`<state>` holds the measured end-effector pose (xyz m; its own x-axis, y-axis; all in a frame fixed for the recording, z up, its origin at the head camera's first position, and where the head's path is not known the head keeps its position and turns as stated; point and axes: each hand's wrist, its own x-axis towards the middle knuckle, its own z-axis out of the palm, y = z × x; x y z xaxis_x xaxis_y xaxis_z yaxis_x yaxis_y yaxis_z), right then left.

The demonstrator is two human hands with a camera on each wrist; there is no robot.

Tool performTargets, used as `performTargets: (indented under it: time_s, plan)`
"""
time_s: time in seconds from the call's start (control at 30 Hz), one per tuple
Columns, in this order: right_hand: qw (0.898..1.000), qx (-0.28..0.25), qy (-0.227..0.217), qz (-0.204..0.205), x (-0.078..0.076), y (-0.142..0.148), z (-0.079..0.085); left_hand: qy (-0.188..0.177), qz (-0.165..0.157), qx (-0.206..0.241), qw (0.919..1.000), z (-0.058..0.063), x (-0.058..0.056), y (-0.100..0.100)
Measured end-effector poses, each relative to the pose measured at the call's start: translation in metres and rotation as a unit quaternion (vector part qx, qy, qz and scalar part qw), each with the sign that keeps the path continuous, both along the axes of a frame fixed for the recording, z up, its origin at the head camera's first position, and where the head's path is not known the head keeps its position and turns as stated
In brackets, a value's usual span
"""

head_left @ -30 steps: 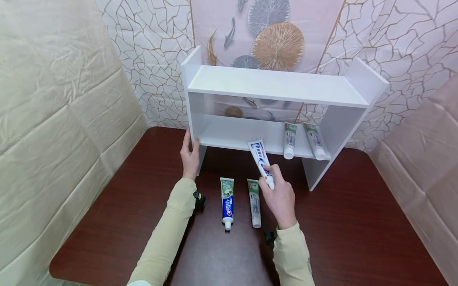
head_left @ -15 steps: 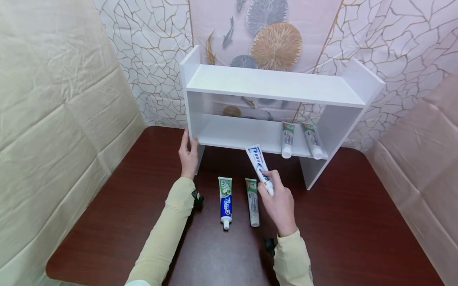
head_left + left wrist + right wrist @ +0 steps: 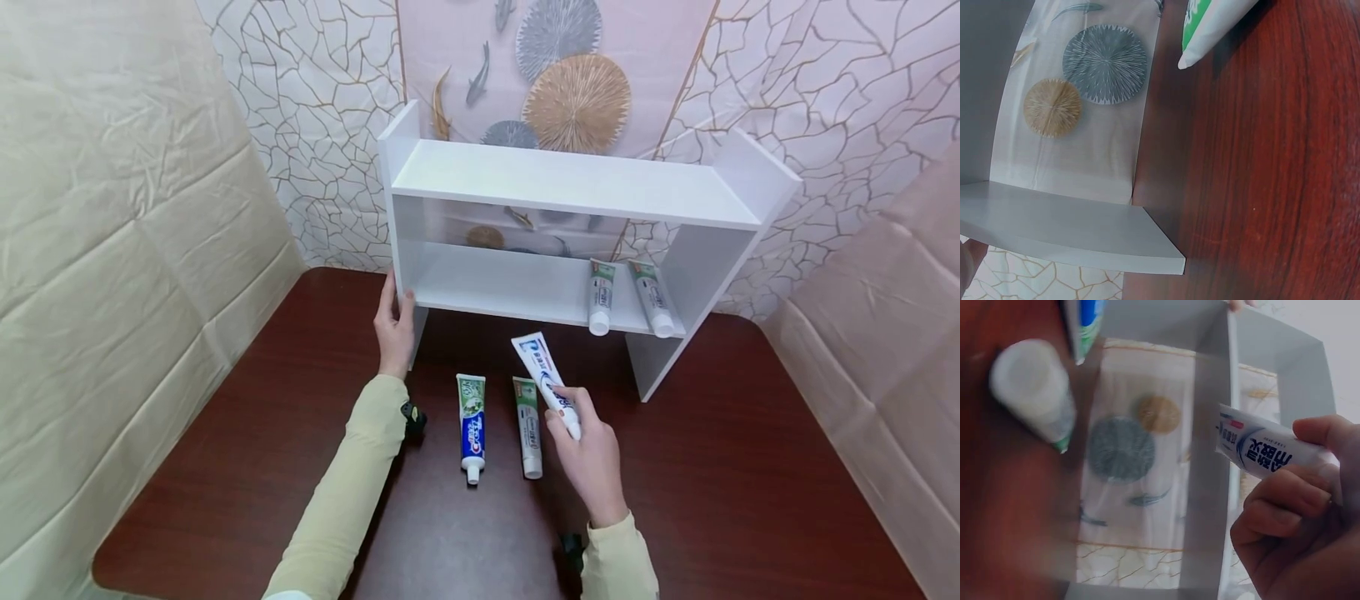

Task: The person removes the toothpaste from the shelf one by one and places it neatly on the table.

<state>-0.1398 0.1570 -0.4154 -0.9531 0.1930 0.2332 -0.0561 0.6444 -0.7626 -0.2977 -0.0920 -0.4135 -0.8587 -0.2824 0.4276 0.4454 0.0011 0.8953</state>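
My right hand (image 3: pixel 588 454) pinches a white-and-blue toothpaste tube (image 3: pixel 542 367) near its cap end, in front of the lower shelf board and above the table. My left hand (image 3: pixel 395 333) grips the left side panel of the white shelf (image 3: pixel 570 179), thumb at the front edge and fingers on the outer side; only a sliver of it enters the left wrist view. On the table between the arms lie a green-and-blue Crest toothpaste tube (image 3: pixel 472 425) and a green-and-grey toothpaste tube (image 3: pixel 528 433). Two similar green-and-grey tubes, a left one (image 3: pixel 601 296) and a right one (image 3: pixel 651 298), lie on the lower board, caps forward.
The shelf stands on a dark red-brown table (image 3: pixel 247 433) near the patterned back wall (image 3: pixel 330 125). Its right side panel (image 3: pixel 705 275) is just beside the rightmost tube. Pale quilted cloth (image 3: pixel 127 275) flanks the table on the left.
My right hand has drawn back from the lower board toward me and down, carrying the white toothpaste tube. My left hand stays on the shelf panel.
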Motion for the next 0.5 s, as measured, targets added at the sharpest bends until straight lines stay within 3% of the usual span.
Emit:
performTargets:
  time_s: [0.17, 0.5]
  plan:
    - [0.999, 0.0, -0.034, -0.014, 0.008, 0.005, -0.01, 0.002, 0.0, -0.001, 1.0, 0.0, 0.0, 0.0]
    - [0.996, 0.028, -0.068, -0.043, 0.008, 0.019, -0.024, -0.005, -0.008, 0.004, 0.9999, 0.0, 0.0, -0.002]
